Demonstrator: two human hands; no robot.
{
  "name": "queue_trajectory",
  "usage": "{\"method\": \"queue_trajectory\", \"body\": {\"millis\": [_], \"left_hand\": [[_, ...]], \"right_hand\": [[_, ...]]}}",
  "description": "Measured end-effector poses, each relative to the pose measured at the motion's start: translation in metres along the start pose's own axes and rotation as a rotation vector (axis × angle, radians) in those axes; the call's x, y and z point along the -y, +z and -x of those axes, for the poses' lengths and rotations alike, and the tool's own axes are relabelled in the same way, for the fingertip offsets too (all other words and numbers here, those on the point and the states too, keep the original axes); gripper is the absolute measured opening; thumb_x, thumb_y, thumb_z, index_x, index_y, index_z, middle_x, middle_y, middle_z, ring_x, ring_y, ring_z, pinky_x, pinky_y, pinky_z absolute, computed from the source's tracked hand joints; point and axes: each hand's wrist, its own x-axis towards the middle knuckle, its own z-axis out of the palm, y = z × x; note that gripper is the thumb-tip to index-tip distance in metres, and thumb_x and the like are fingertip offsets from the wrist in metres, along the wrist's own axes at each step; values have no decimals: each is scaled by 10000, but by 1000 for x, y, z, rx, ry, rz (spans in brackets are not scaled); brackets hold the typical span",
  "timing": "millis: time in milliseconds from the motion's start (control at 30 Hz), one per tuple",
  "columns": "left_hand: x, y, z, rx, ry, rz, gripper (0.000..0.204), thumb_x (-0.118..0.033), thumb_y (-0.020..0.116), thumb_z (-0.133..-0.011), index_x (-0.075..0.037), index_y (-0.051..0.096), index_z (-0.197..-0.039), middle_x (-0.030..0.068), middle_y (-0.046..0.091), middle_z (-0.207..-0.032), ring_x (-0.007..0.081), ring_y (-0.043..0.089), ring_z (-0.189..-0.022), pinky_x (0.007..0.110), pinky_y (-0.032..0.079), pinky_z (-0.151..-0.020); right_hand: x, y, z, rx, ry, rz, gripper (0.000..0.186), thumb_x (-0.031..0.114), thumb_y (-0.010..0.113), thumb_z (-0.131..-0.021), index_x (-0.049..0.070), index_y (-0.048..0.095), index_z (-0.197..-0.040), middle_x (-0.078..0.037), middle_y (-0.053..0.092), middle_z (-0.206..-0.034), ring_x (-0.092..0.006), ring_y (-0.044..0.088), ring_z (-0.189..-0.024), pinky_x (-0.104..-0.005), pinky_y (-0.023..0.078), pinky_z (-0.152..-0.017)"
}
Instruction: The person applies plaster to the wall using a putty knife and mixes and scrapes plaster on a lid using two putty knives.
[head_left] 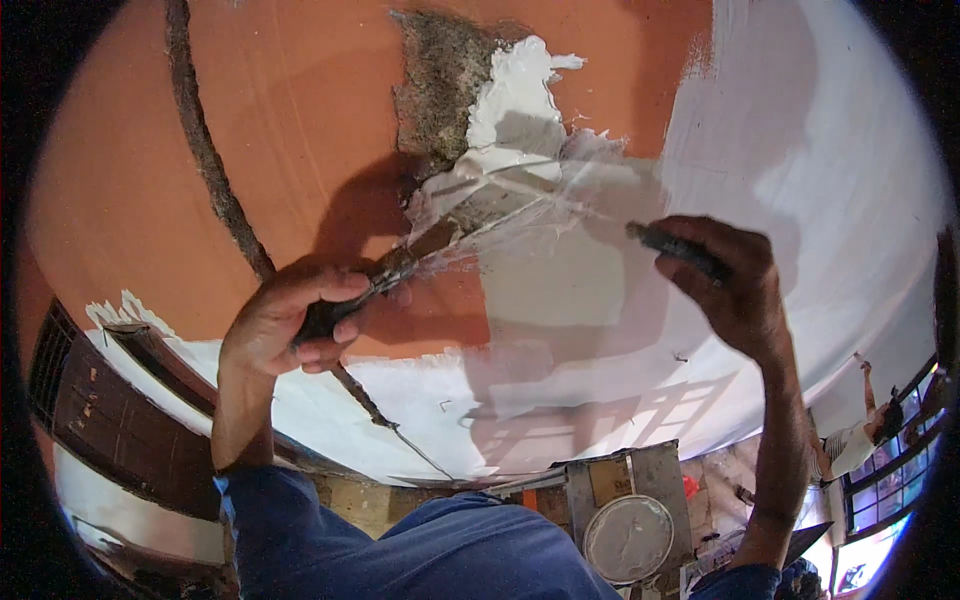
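Note:
My left hand (280, 330) grips the dark handle of a scraper (450, 225), its long, smeared blade angled up to the right over the wall. My right hand (740, 290) is closed round the dark handle of a second putty knife (680, 250), whose blade is smeared by motion and seems to cross the other blade. Behind the blades, thick white filler (510, 85) lies beside and partly over a rough grey exposed patch (435, 55) in the orange painted wall (300, 90). A long dark crack (200, 140) runs down the wall left of both hands.
A dark wooden door (110, 420) stands at the lower left. Below are a grey platform (585, 475) and a round container of pale material (628, 540). At the right, another person (850, 450) reaches an arm up to the white wall near a barred window (890, 480).

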Motion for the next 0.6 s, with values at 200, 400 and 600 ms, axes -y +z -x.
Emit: {"method": "queue_trajectory", "body": {"millis": [200, 400, 600], "left_hand": [[-31, 10, -2, 61, 78, -11, 335, -239, 460, -846, 54, 521, -997, -4, 457, -564, 22, 318, -292, 170, 272, -253], [-42, 10, 2, 13, 102, -56, 346, -250, 473, -831, 50, 525, -994, -17, 458, -556, 12, 313, -293, 170, 242, -239], [-44, 1, 7, 48, 86, -20, 346, -227, 470, -834, 72, 513, -1003, -13, 453, -548, 13, 325, -292, 174, 265, -242]], "right_hand": [[5, -47, -55, 51, 48, 27, 180, 144, 578, -807, 18, 618, -929, -115, 632, -802, -169, 591, -682, -280, 483, -665], [2, -67, -103, 115, 93, 70, 249, 276, 575, -814, 44, 638, -878, -10, 556, -604, -71, 453, -520, -207, 371, -473], [-10, -73, -128, 129, 102, 122, 258, 300, 566, -817, 52, 636, -801, -6, 539, -580, -47, 427, -470, -193, 344, -426]]}}
